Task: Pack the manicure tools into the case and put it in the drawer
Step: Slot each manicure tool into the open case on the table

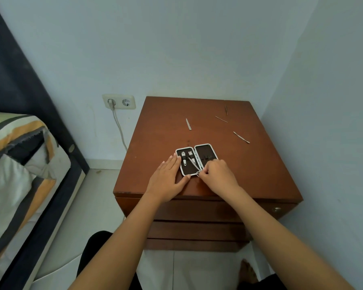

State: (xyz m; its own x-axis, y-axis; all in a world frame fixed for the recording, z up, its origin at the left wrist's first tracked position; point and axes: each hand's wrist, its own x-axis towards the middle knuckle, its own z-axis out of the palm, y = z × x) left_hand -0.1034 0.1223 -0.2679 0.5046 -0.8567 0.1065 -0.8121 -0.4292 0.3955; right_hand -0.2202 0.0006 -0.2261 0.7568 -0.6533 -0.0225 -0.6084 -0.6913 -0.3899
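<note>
A small manicure case (205, 152) with a white rim and dark lining lies open on the brown nightstand (159, 130). Two nail clippers (184, 159) sit in its left half. My right hand (218, 174) pinches the ring handles of small scissors (194, 164), whose blades lie slanted across the case's left half. My left hand (168, 178) rests flat against the case's left edge, fingers spread. Loose tools lie farther back: a nail file (188, 124), a thin pick (221, 119), tweezers (226, 109) and a cuticle pusher (241, 137).
The nightstand stands in a corner, walls behind and to the right. Its drawers (197, 210) are closed below the front edge, with a small knob (277, 209) at right. A bed (19, 164) with striped bedding is at left. A wall socket (118, 102) holds a plugged cable.
</note>
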